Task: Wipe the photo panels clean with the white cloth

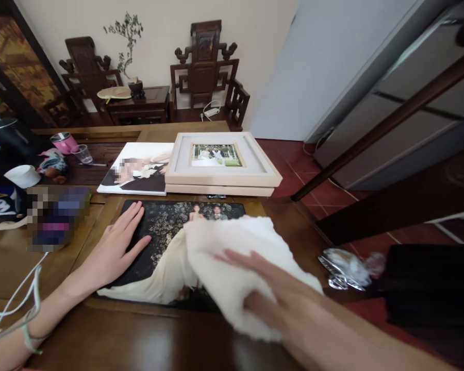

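Photo print (166, 226), dark and unframed, lies flat on the near middle of the wooden table (112, 340), its far edge just short of two stacked light-wood frames (222, 162) and a second print (137, 172) to the far left of them. Largest item in contact with it is a white cloth (232, 263), bunched and spread over the print's right and near portion, hiding that part of the surface. The right hand (278, 299) lies on top of the cloth, fingers extended and pressing down rather than gripping; the hand is blurred, which suggests a wiping stroke in progress. The left hand (118, 245) rests flat on the print's left edge, fingers released and spread, holding nothing, apparently steadying the print against sliding. Judgement: the wipe would be done well with light, even pressure, strokes running one way along the surface, and the bracing hand kept at the margin so no fingermarks land on the picture area. The cloth should stay flat under the palm, since a bunched fold could drag grit. Risk noted: a crumpled shiny wrapper (348, 268) sits near right of the print, within reach of a wide stroke. A pink cup (64, 141) and small glass (84, 153) stand well apart at far left.
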Motion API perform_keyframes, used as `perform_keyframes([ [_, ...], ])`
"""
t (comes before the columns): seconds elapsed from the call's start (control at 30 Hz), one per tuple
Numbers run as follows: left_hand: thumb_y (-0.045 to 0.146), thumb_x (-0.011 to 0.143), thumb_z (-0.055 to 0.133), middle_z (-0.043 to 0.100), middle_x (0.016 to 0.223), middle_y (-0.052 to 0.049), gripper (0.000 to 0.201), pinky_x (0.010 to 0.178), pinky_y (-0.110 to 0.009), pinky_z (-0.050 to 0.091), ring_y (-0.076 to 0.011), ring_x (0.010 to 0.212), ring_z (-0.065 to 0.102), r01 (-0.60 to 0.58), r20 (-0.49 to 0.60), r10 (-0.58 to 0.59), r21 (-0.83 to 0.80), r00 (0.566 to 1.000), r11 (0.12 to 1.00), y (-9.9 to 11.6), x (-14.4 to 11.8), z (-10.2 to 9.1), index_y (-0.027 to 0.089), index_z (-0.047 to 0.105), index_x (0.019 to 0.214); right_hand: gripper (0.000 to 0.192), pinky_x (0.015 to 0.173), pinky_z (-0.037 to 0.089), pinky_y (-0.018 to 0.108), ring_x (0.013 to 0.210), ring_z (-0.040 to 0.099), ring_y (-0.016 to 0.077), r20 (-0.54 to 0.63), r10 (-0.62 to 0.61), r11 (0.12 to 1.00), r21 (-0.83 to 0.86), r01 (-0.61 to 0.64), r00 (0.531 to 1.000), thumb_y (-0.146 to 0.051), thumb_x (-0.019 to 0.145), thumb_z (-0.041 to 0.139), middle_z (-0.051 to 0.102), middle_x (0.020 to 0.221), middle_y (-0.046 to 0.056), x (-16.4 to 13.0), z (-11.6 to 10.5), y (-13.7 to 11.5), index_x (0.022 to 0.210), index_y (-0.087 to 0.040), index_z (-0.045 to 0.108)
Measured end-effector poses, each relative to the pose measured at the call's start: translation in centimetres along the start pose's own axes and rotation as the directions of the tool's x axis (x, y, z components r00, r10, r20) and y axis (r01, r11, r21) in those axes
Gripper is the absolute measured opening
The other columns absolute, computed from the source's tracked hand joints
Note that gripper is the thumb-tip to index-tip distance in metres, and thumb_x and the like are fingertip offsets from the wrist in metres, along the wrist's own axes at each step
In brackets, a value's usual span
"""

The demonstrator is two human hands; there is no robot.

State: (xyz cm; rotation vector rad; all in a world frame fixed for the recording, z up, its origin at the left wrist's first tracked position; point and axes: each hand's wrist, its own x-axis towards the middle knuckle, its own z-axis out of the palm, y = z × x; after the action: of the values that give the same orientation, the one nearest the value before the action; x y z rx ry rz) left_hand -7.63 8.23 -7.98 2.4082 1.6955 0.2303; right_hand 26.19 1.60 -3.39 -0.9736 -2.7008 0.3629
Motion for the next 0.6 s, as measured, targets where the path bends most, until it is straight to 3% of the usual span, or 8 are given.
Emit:
perform_keyframes([
  [0.1,0.06,0.096,0.032,0.018,0.163,-0.007,0.069,0.116,-0.055,0.027,-0.027,0.149,0.019,-0.002,-0.006,0.002,0.008,1.0,1.0,0.1,-0.1,0.1,0.025,0.019,0.153,0.05,0.113,0.033,0.055,0.144,0.025,0.0304,-0.043,0.051,0.997,-0.047,-0.053,0.998,0.003,0.077,0.044,0.028,0.159,0.005,0.9,-0.1,2.9,0.116,-0.023,0.062],
  [0.17,0.06,0.096,0.032,0.018,0.163,-0.008,0.069,0.116,-0.054,0.028,-0.0268,0.149,0.02,0.0,-0.013,0.001,0.006,1.0,1.0,0.2,-0.1,0.1,0.024,0.02,0.153,0.066,0.112,0.029,0.062,0.144,0.023,0.0351,-0.058,0.042,0.992,-0.113,-0.048,0.997,0.012,0.066,0.041,0.032,0.157,0.012,2.0,0.2,4.7,0.122,-0.019,0.059],
  [0.3,0.06,0.096,0.032,0.018,0.163,-0.008,0.069,0.115,-0.054,0.028,-0.0266,0.149,0.019,0.011,-0.007,-0.011,0.004,1.0,1.0,0.1,-0.1,0.1,0.024,0.022,0.153,0.079,0.103,0.036,0.07,0.14,0.027,0.0458,0.026,0.022,0.966,-0.258,-0.014,0.999,0.019,0.056,0.037,0.039,0.151,0.019,4.0,1.5,6.2,0.123,-0.016,0.06],
  [0.47,0.06,0.096,0.032,0.019,0.163,-0.008,0.069,0.114,-0.056,0.029,-0.028,0.149,0.02,0.021,-0.005,-0.021,-0.006,1.0,1.0,0.2,-0.1,0.0,0.024,0.021,0.153,0.076,0.102,0.036,0.071,0.14,0.021,0.0483,0.068,0.053,0.974,-0.223,-0.036,0.996,0.018,0.057,0.044,0.036,0.153,0.019,3.4,2.7,4.3,0.122,-0.017,0.061],
  [0.6,0.061,0.095,0.031,0.018,0.163,-0.008,0.07,0.115,-0.055,0.028,-0.0272,0.149,0.02,0.022,-0.009,-0.022,-0.01,1.0,1.0,0.3,-0.1,0.1,0.023,0.02,0.153,0.044,0.099,0.041,0.069,0.14,0.026,0.0458,0.119,0.024,0.993,-0.118,-0.01,0.993,0.002,0.079,0.053,0.039,0.152,0.017,0.6,2.1,0.4,0.115,-0.022,0.064],
])
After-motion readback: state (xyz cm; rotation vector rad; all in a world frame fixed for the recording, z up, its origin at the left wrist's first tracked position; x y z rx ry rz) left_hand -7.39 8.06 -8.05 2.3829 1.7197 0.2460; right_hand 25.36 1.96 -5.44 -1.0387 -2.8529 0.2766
